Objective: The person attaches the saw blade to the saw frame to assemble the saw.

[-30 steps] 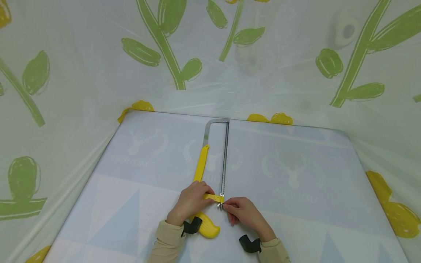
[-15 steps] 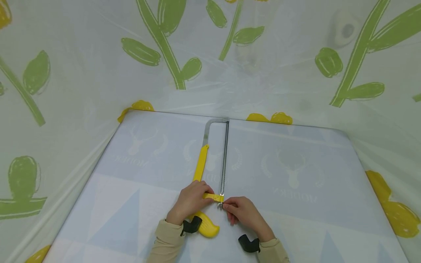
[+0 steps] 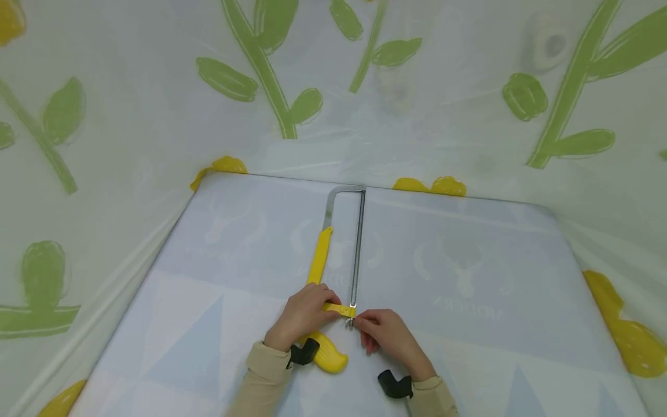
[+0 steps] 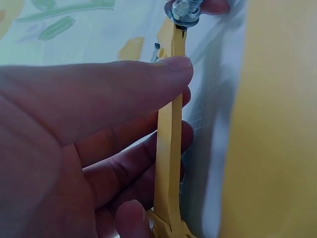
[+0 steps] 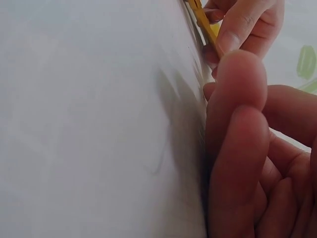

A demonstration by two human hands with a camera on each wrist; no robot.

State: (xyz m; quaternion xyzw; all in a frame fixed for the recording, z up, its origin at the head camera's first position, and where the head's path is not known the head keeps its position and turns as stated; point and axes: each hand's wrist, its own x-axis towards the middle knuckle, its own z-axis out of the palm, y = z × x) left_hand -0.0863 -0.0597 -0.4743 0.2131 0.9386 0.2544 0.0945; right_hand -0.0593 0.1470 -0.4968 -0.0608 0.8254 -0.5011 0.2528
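Note:
A hacksaw [image 3: 319, 255] with a yellow and metal frame lies on the covered table, its blade [image 3: 358, 249] on the right side. My left hand [image 3: 304, 313] grips the yellow frame near the handle end; in the left wrist view the thumb lies across the yellow crosspiece [image 4: 168, 163] and fingers curl behind it. The yellow handle [image 3: 330, 356] shows below that hand. At the blade's near end sits a wing nut [image 3: 349, 324] on a threaded bolt [image 4: 194, 7]. My right hand [image 3: 388, 336] pinches at the wing nut with thumb and forefinger, other fingers curled; its own wrist view hides the nut.
A pale patterned cloth [image 3: 469, 347] covers the table. Behind and at both sides hangs a white sheet [image 3: 417, 127] printed with green leaves and yellow flowers. The saw's far end reaches the table's back edge [image 3: 292, 179]. Black wrist mounts [image 3: 394, 384] are on both arms.
The head view has shifted slightly, so the scene sits a little higher. Both hands keep their places on the hacksaw, and the right fingertips stay at the wing nut.

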